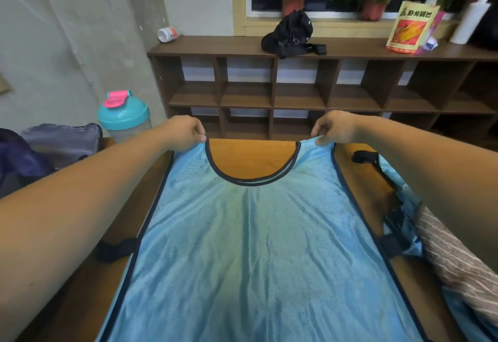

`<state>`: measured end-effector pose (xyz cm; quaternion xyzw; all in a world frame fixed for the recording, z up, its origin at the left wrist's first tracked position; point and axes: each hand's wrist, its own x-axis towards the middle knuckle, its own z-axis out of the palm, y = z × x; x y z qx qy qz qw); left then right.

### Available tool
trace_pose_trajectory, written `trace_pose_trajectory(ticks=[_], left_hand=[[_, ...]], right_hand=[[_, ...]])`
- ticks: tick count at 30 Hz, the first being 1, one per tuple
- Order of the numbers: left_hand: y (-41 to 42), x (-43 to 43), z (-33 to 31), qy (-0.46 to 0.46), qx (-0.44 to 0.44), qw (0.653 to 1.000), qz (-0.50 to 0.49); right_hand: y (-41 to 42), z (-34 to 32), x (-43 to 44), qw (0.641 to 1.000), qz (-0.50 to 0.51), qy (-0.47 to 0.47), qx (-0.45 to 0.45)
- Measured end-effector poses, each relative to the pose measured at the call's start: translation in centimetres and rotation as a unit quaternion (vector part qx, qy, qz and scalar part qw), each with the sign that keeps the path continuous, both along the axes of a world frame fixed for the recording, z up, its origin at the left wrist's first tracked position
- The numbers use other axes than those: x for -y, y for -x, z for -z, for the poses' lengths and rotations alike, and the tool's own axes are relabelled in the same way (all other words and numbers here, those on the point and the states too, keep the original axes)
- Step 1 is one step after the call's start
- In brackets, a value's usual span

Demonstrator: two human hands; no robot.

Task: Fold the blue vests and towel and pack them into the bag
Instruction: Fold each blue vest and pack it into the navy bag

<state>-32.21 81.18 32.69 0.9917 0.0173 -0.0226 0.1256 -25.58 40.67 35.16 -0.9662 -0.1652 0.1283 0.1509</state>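
Observation:
A light blue mesh vest [253, 247] with dark trim lies spread flat on the wooden table [253, 157], neck opening at the far end. My left hand [186, 132] pinches its left shoulder strap. My right hand [334, 128] pinches the right shoulder strap. Another blue vest [398, 188] with black straps lies bunched at the right, under my right forearm. A brownish striped towel [455, 260] lies at the right edge. A dark purple bag [18, 161] sits at the far left, partly cut off by the frame.
A teal shaker bottle [124, 116] with a pink lid stands at the table's far left. Grey cloth [64, 139] lies beside it. Behind the table stands a brown cubby shelf [296, 93] carrying a black cap [289, 35], a snack packet [411, 29] and a white jar [167, 34].

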Motion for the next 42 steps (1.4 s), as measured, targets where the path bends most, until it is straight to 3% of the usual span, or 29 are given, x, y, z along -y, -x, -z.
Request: trace_pose_trajectory(ticks=[4, 11, 19, 32, 42], left_hand=[[-0.6, 0.1, -0.6, -0.015, 0.014, 1.0, -0.002], [-1.1, 0.6, -2.0, 0.026, 0.142, 0.988, -0.047], [2.7, 1.6, -6.8, 0.016, 0.176, 0.984, 0.005], [20.0, 3.4, -13.2, 0.063, 0.226, 0.967, 0.101], [34.9, 4.4, -11.5, 0.136, 0.197, 0.96, 0.143]], right_hand=[[-0.2, -0.4, 0.1, 1.0, 0.007, 0.006, -0.011], [-1.0, -2.6, 0.6, 0.991, 0.062, -0.071, 0.098], [3.4, -7.1, 1.8, 0.986, 0.026, -0.109, 0.121], [20.5, -11.9, 3.5, 0.984, -0.073, -0.127, 0.104], [35.6, -9.6, 6.3, 0.972, -0.112, -0.182, 0.095]])
